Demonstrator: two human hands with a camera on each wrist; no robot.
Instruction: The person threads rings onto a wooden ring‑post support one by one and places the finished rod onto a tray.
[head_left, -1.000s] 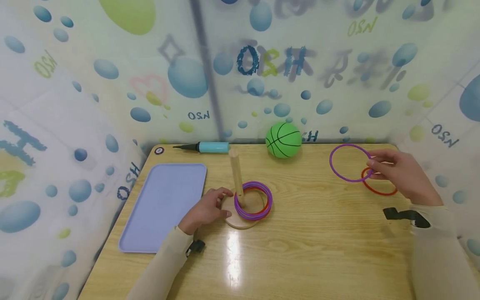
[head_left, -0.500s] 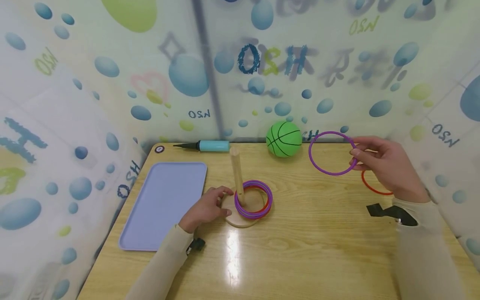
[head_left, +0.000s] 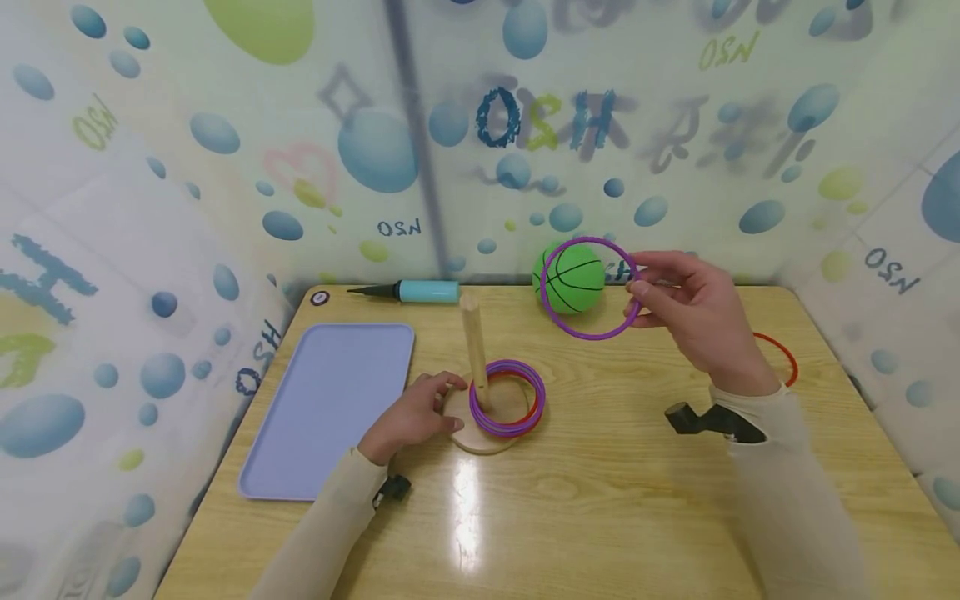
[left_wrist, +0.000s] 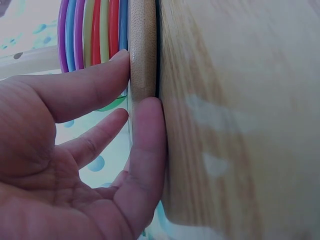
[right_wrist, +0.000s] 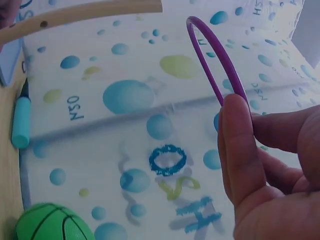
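Note:
My right hand (head_left: 697, 317) pinches a thin purple ring (head_left: 592, 337) at its right side, thumb against fingers, and the ring is raised in front of the green ball. In the right wrist view the purple ring (right_wrist: 227, 62) stands up from the fingertips. A wooden peg stand has an upright peg (head_left: 474, 350) on a round base (head_left: 483, 443). Several coloured rings (head_left: 537, 385) lie stacked around the peg on it. My left hand (head_left: 415, 417) holds the base's left edge between thumb and fingers; the left wrist view shows the fingertips at the base rim (left_wrist: 143, 50).
A red ring (head_left: 783, 350) lies on the table at the right, partly hidden by my right wrist. A green ball (head_left: 573, 292) and a blue hand pump (head_left: 429, 292) are along the back wall. A lavender tray (head_left: 345, 400) lies at the left.
My right hand has carried the purple ring leftward and up from the right side, away from the red ring, to in front of the ball. The left hand stays at the base.

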